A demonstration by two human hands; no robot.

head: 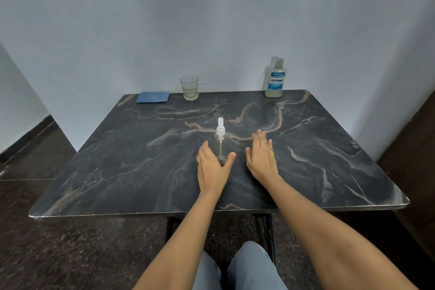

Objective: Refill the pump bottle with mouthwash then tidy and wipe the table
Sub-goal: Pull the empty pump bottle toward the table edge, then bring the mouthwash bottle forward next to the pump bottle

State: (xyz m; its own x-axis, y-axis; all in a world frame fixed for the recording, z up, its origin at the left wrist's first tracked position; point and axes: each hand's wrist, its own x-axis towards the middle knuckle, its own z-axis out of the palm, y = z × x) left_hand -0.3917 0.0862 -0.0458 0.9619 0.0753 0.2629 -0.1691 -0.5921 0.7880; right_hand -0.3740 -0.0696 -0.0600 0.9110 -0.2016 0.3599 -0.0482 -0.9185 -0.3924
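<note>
Dark veined marble forms the tabletop; the clear pump bottle stands upright at its middle. The left hand has its grip spread in a V around the bottle's lower part, thumb right, fingers left; whether it touches cannot be told. The right hand is flat just right, fingers straight, holding nothing. Open stone lies on both sides. Along the far edge are a blue cloth, a glass and, far right, the mouthwash bottle, before a pale wall.
</note>
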